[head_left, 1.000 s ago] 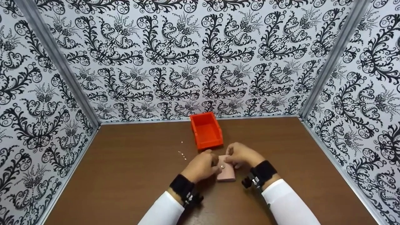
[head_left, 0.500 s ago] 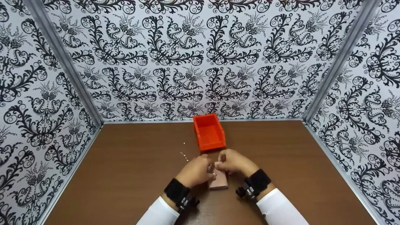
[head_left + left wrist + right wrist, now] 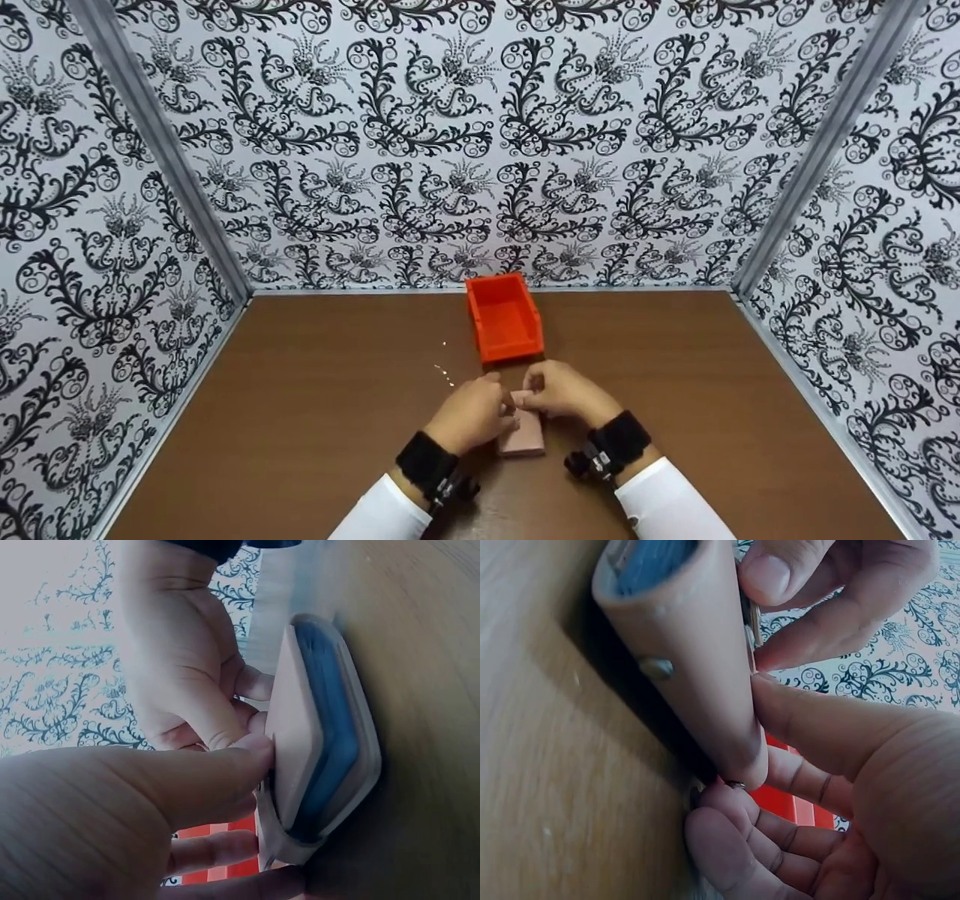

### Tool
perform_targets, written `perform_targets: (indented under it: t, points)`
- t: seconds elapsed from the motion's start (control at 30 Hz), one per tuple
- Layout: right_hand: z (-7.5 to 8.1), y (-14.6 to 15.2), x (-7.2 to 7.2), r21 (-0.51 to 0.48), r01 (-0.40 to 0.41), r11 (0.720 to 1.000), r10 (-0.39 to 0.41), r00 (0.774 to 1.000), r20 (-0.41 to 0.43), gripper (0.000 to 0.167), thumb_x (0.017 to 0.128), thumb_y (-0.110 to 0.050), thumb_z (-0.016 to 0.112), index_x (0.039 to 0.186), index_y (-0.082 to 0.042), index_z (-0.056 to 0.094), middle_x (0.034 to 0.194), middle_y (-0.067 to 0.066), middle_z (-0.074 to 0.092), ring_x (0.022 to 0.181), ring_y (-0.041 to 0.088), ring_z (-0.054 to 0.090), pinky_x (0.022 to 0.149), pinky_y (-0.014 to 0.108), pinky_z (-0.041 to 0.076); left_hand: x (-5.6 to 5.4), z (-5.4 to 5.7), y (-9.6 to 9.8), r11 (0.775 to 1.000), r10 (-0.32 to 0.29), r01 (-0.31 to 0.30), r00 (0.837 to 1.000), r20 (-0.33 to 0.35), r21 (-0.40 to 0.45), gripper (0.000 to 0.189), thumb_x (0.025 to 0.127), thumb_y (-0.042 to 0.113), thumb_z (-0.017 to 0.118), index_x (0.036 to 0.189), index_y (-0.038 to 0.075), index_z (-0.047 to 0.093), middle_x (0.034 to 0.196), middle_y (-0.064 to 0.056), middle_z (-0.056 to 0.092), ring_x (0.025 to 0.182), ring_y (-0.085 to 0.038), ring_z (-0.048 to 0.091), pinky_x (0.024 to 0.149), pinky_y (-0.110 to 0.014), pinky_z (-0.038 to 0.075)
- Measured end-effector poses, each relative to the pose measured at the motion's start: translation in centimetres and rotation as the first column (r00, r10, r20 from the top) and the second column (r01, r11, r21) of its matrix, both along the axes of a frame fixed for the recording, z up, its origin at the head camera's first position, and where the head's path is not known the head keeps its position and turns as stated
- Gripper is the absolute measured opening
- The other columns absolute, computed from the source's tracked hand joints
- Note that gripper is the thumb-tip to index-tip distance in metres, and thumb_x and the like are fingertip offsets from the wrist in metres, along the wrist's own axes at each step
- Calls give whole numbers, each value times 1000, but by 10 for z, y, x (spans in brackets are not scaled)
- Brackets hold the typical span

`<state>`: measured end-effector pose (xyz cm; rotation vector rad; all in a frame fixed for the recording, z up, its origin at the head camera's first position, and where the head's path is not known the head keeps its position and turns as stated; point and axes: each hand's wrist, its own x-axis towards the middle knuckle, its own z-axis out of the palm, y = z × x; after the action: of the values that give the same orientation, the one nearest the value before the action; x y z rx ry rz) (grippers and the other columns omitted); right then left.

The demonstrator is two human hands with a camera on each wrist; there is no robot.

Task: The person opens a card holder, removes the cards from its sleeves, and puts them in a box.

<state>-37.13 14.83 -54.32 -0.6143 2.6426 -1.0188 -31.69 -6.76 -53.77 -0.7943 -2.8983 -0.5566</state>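
A small pink card wallet lies on the brown table between both hands. Its edge shows bluish clear sleeves in the left wrist view, and a metal stud is visible on its spine in the right wrist view. My left hand pinches the flap at the wallet's left side between thumb and fingers. At the far end, my right hand grips the wallet, thumb on top and fingers around the edge. The flap's fastening is mostly hidden by the fingers.
An orange open-front bin stands just beyond the hands, near the back wall. Small bright spots show on the table left of the bin. Patterned walls enclose the back and sides.
Both hands have drawn the wallet slightly nearer and to the left. The left fingers have come over the flap's stud, which was visible a second ago.
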Motion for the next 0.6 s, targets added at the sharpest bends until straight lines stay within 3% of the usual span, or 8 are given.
perform_targets:
  t: [0.13, 0.23, 0.4, 0.6]
  points:
    - [1, 1, -1, 2, 28, 1000, -28, 1000, 3, 17, 96, -24, 90, 93, -12, 79, 76, 0, 73, 61, 11, 66, 58, 27, 55, 2, 0, 4, 999, -18, 16, 998, -66, -38, 12, 88, 27, 91, 79, 21, 87, 94, 1, 69, 70, -16, 67, 67, -33, 58]
    - [1, 1, -2, 3, 38, 999, -38, 999, 4, 18, 97, -27, 91, 92, -13, 80, 75, -1, 73, 60, 11, 66, 57, 27, 55, 3, 1, 6, 998, -30, 24, 995, -94, -63, 11, 90, 26, 90, 81, 21, 87, 92, 1, 68, 69, -18, 68, 66, -34, 58]
    - [0, 2, -1, -6, 35, 999, -35, 999, -10, 25, 98, -34, 91, 92, -13, 81, 72, -3, 71, 59, 11, 65, 56, 26, 53, 4, 2, 8, 997, -31, 25, 996, -88, -67, 8, 91, 27, 92, 86, 21, 90, 91, 1, 68, 73, -18, 72, 68, -34, 58]
    - [-3, 0, 0, 2, 43, 999, -43, 999, -6, 24, 98, -33, 91, 92, -12, 80, 75, -2, 73, 61, 12, 67, 58, 28, 55, 5, 0, 9, 999, -13, 11, 998, -61, -35, 5, 89, 19, 91, 86, 17, 87, 90, 2, 67, 71, -15, 67, 65, -31, 55]
